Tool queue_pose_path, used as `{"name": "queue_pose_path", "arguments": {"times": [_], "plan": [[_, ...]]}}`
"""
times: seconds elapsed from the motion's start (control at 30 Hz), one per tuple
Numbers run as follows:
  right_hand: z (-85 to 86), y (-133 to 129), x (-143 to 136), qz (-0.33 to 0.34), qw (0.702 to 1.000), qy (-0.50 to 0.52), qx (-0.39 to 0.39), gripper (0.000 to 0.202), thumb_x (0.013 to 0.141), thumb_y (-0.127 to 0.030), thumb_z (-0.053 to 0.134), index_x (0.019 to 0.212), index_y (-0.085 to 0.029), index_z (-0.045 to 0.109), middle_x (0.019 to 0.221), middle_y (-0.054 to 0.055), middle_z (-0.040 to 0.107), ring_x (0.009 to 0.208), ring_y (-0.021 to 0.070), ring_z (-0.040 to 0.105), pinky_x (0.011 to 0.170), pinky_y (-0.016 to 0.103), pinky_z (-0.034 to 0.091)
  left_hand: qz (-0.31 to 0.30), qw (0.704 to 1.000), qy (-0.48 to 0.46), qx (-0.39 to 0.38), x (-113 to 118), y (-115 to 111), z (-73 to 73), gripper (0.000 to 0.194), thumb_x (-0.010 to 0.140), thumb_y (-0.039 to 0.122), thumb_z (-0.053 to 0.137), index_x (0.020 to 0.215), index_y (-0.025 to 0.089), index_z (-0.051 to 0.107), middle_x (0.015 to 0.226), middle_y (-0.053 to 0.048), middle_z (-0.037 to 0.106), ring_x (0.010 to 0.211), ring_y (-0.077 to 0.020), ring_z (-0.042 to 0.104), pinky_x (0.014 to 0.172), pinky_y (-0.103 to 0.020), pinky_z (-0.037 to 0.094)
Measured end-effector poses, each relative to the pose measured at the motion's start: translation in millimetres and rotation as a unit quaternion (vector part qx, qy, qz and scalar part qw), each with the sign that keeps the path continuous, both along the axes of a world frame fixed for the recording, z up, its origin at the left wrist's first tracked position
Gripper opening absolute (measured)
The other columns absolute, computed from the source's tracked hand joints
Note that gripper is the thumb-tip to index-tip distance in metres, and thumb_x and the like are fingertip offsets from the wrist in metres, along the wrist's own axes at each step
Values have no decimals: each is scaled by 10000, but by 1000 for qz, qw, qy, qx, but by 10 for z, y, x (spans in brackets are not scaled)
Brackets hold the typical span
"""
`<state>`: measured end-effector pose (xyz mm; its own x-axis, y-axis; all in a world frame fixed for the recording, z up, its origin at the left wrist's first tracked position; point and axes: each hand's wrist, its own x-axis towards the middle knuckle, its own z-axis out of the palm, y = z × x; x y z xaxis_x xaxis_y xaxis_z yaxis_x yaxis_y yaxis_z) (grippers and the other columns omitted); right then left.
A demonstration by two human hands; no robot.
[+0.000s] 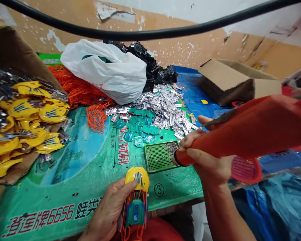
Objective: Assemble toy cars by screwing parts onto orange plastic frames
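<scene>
My left hand (110,204) is closed around a toy car (135,211) near the table's front edge. The toy car has a yellow hood with blue stripes, an orange frame and a teal plate, and my thumb lies on the hood. In my right hand (212,162) is a thick red electric screwdriver (240,130), gripped near its black-ringed front end. Its nose points down-left at the right edge of a green perforated tray (150,170). Small metal screws (172,148) are heaped in the tray's far right corner. The screwdriver's tip is hard to make out.
Teal plates (137,122) and silver parts (163,107) lie behind the tray. Orange frames (96,117) and a white bag (105,70) stand further back. At left, a box holds yellow toy parts (25,108); an open carton (225,80) and red basket (245,169) are right. A black cable (150,35) crosses overhead.
</scene>
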<state>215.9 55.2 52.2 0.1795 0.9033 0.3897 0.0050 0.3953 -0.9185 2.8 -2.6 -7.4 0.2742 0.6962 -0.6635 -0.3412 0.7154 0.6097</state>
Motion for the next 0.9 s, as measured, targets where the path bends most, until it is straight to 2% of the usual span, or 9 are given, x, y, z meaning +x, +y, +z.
{"name": "queue_pose_path", "arguments": {"times": [0.13,0.3,0.5,0.67,0.8,0.9], "plan": [[-45,20,21,-14,1000,-11,4,448,676,-193,738,1094,-267,596,694,-33,605,595,162,595,574,361,511,2,1000,14,0,-10,-16,-34,299,718,392,763,821,116,718,559,-27,680,448,-114,578,489,-219,500],[-88,15,31,-11,1000,-1,-16,462,666,-168,729,1098,-245,587,696,-38,610,596,159,601,573,352,514,-17,1000,19,-1,-24,-29,-71,323,761,408,724,907,120,725,578,-34,691,451,-117,586,490,-221,502],[-145,-1,50,-14,1000,4,-22,424,655,-161,740,1053,-207,601,690,-28,626,618,164,602,620,369,514,-22,1000,14,-3,-32,-35,-48,294,754,415,723,793,124,721,566,-38,687,442,-128,591,511,-242,511],[-170,-26,65,-5,999,9,-33,392,682,-157,736,1047,-217,606,715,-25,630,642,165,600,635,372,500,-19,1000,18,-2,-38,-29,-73,322,757,415,722,899,126,744,571,-26,684,459,-126,584,513,-238,504],[-174,-24,59,-13,1000,-5,-26,278,668,-147,733,918,-216,631,707,-19,628,640,166,597,626,374,508,2,1000,26,-15,-43,-27,-89,327,715,395,769,906,131,751,637,-20,698,508,-99,573,500,-189,475],[-175,-17,46,-22,999,-17,-19,182,666,-152,724,810,-211,629,695,-12,621,636,164,590,606,364,513,-17,1000,23,-10,-47,-34,-85,329,716,406,770,900,135,754,663,-24,706,528,-90,571,509,-176,466]]}}
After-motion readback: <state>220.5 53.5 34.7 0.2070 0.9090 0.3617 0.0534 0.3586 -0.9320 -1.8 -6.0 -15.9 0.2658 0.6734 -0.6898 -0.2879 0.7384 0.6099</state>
